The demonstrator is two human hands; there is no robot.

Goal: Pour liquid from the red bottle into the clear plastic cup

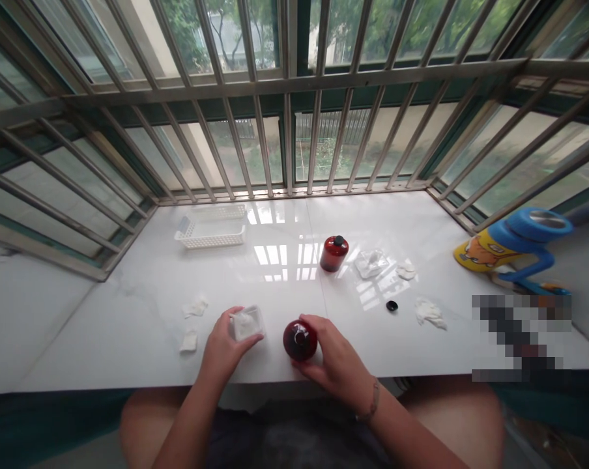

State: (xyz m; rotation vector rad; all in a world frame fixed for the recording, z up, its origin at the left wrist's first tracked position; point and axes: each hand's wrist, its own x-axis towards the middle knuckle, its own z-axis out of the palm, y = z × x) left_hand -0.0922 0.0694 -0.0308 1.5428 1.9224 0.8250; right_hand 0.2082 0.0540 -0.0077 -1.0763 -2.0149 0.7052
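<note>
My left hand point(230, 345) grips a small clear plastic box point(248, 323) by its sides; something white lies inside it. Fingers and thumb of my right hand point(331, 355) wrap around a dark red bottle point(300, 340) with no cap on its neck. A small black cap point(391, 305) lies on the white tabletop to the right. Farther back stands a second red bottle point(334, 253), its black cap on. Beside that bottle is a clear plastic piece point(371, 262) with white material in it.
Crumpled white tissues point(430, 313) lie at the right, and white pieces point(188, 342) at the left. A white plastic basket point(211, 236) sits at the back left. At the right stands a blue and yellow flask point(512, 241). Metal window bars point(294, 85) enclose the back and sides.
</note>
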